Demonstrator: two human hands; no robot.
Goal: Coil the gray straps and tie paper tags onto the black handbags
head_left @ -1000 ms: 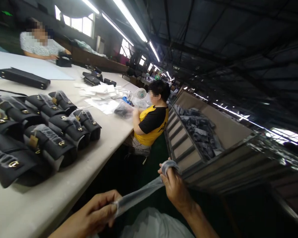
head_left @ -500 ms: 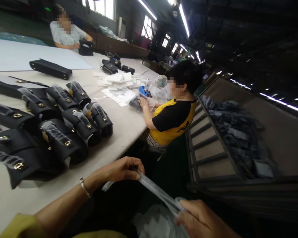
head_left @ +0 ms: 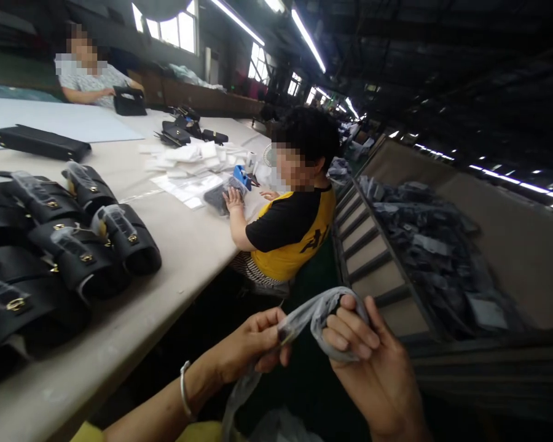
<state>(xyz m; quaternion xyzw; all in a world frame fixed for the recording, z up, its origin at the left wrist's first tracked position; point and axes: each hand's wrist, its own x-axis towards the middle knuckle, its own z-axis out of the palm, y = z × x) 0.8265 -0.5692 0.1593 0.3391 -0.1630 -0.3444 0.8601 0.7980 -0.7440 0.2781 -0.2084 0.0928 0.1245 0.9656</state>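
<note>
A translucent plastic strip [head_left: 301, 320] stretches between my two hands over the dark floor beside the table. My left hand [head_left: 253, 344], with a silver bangle at the wrist, pinches the strip, and a loose tail hangs below it. The strip is looped around the fingers of my right hand [head_left: 362, 344], which are curled over it with the palm turned up. More translucent plastic [head_left: 283, 426] lies low in front of me at the bottom edge.
Several black handbags [head_left: 133, 239] stand on the pale table [head_left: 166, 294] at left. A person in yellow and black [head_left: 290, 233] works at the table edge; another person [head_left: 92, 80] sits behind it. At right is a railed cart [head_left: 373, 264] of wrapped dark items.
My right hand has risen and turned palm up, with the strip now looped around its fingers. My left hand has moved slightly right and down. The view has shifted right.
</note>
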